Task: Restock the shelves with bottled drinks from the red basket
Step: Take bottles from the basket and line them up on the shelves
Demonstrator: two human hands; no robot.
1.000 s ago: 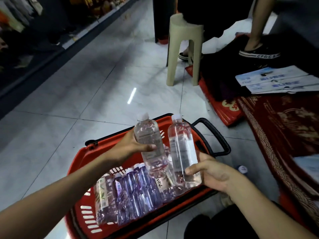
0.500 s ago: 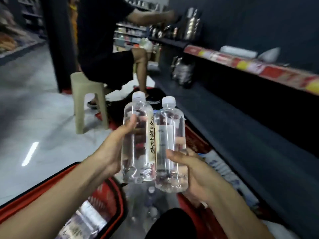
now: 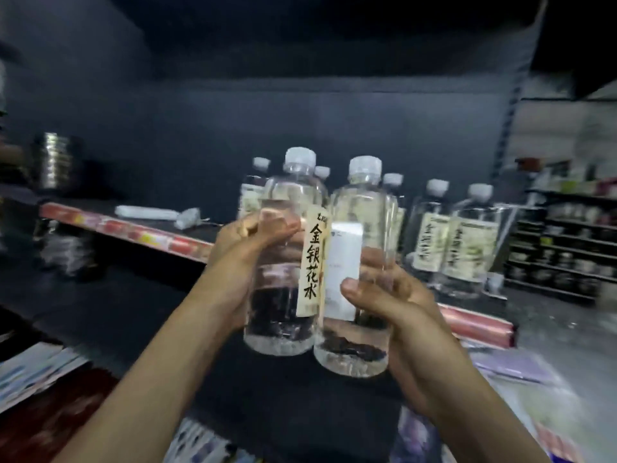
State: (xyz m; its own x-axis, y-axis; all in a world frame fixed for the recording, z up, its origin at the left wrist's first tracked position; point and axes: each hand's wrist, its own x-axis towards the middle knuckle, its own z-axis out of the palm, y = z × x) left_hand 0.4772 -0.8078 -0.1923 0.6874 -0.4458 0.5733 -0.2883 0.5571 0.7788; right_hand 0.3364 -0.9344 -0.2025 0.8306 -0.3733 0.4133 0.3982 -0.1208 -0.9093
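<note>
Clear plastic fills the middle of the frame, where our left hand (image 3: 247,248) wraps its fingers round the left bottle (image 3: 283,329), the one with the cream label and black characters; our right hand (image 3: 394,295) curls round the right bottle (image 3: 364,208), thumb pressed on its white label. We keep the pair upright, side by side and touching. Just behind them the shelf (image 3: 117,225) with its red price strip carries more bottles (image 3: 467,242), some half hidden by ours, two standing right of centre. Farther left on it lies a white packet (image 3: 150,212), and steel pots (image 3: 55,165) sit at the upper left
</note>
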